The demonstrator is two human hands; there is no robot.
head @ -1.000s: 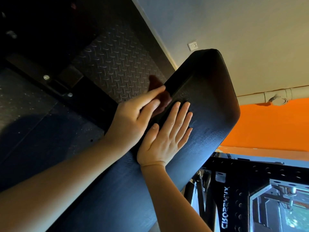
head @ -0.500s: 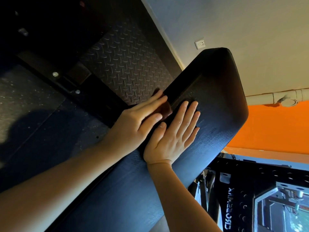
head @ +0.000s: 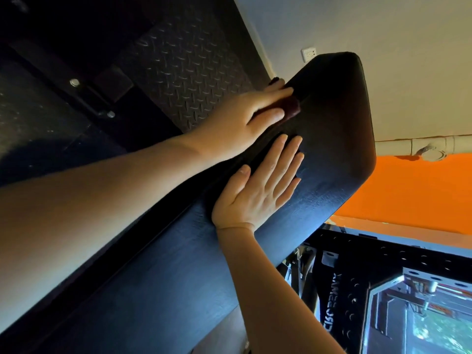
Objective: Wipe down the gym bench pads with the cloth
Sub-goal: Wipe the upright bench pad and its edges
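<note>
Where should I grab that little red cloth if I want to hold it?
Probably pinch the free corner of the cloth that pokes out past the left hand, coming in from the far end of the bench pad. The rest is covered by that hand, pressed against the pad's edge.

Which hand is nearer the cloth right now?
Left. The left hand holds the cloth against the side edge of the bench pad. The right hand lies flat on the pad face, nearer the person, not touching the cloth.
</note>
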